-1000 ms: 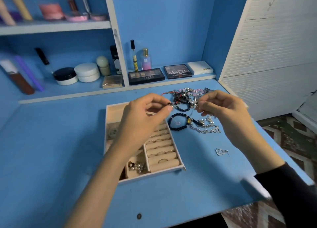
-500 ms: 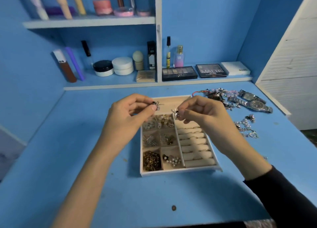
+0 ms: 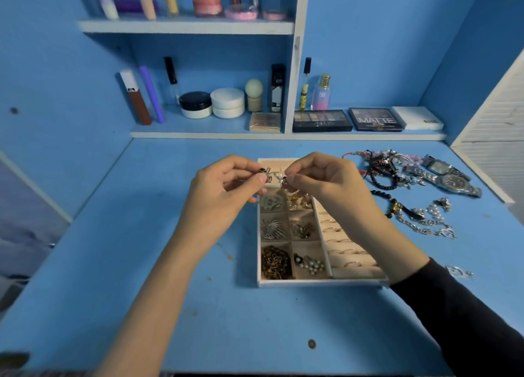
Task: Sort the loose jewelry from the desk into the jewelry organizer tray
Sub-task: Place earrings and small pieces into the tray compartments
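Left grip and right grip each pinch, thumb against forefinger, a small silver jewelry piece with a dark bead. It is held above the far end of the organizer tray. Whether it is one item or two cannot be told. Loose bracelets and watches lie on the surface, right of the tray.

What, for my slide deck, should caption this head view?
Left hand and right hand pinch small jewelry above the organizer tray.
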`<state>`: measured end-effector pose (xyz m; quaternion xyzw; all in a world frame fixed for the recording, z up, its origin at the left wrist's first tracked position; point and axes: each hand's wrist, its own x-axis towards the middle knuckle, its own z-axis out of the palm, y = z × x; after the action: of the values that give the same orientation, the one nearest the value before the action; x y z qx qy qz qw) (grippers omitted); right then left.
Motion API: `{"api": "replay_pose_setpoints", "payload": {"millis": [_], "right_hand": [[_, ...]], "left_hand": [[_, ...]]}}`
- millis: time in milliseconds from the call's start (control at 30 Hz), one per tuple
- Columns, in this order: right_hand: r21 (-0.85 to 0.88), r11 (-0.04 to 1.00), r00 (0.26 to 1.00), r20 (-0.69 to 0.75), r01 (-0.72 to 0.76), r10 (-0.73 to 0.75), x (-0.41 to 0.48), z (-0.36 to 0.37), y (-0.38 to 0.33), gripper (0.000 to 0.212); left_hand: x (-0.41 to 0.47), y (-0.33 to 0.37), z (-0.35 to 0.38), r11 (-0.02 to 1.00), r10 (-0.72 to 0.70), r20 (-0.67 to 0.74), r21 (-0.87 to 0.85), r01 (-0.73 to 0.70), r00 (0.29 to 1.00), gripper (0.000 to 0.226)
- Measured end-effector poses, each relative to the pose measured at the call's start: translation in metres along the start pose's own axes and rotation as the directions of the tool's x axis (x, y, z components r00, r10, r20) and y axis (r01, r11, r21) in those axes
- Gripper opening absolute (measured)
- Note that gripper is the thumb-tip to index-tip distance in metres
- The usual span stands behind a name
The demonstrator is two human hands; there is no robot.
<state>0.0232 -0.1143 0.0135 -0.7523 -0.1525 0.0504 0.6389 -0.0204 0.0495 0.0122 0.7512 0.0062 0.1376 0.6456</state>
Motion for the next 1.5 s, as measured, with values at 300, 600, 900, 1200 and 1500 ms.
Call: {"api": "replay_pose_setpoints", "payload": {"millis": [300,600,900,1200,1500], "right_hand": [[-0.609,0.746,0.963,0.14,0.269,-0.232,0.01,0.012,0.021,0.011],[-0.701,0.607,0.918,0.185,0.374,-0.351,0.015,0.014,0.032,0.008],[-0.153,0.984,0.996,0.01,0.087,-0.086,0.004,0.003,0.007,0.007],[0.077,0.996,0.993,0.112,-0.041,0.032,-0.011,-0.005,-0.007,0.008],[0.005,0.999,0.929,0.367,-0.053,0.048,-0.026,-0.028,-0.011,0.005]], "left_hand": [[0.002,-0.001,-0.002,1.0,-0.018,-0.011,-0.007,0.018,1.0,0.005],[0.004,0.001,-0.001,1.0,-0.023,-0.011,0.01,0.023,1.0,0.006],[0.005,0.001,0.002,1.0,-0.022,-0.02,0.017,0.022,1.0,0.008],[0.003,0.0,0.007,0.999,-0.034,-0.011,0.007,0.034,0.999,0.009],[0.0,0.002,0.013,1.0,-0.022,0.029,0.007,0.022,0.999,0.008]]}}
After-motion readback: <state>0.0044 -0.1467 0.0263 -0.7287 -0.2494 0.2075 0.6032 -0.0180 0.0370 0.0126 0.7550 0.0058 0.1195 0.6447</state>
